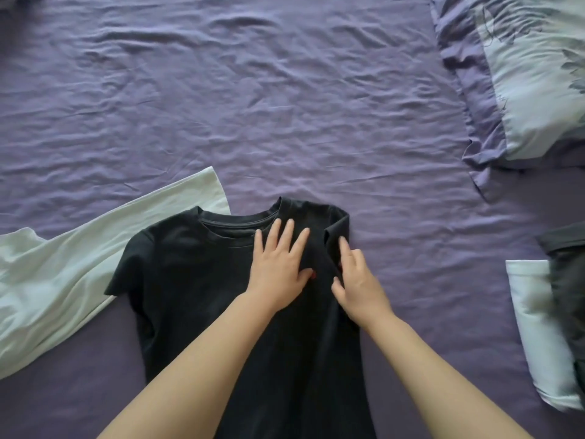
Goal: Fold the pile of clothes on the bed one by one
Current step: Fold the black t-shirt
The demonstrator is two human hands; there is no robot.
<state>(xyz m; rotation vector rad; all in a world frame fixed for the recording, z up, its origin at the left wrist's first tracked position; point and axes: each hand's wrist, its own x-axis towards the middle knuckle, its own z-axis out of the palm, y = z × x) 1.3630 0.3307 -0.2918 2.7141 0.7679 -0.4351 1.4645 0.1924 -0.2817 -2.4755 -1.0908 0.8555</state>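
Note:
A black T-shirt lies flat on the purple bed sheet, collar away from me. Its right side is folded inward over the chest, with the right sleeve lying on top. My left hand rests flat on the shirt's chest, fingers spread. My right hand presses on the folded right edge, fingertips touching the turned-in sleeve. A white garment lies spread out to the left, partly under the shirt's left sleeve.
At the right edge sit a folded white garment and a dark grey garment partly on top of it. A purple and pale pillow lies at the top right. Wrinkled sheet stretches beyond the shirt.

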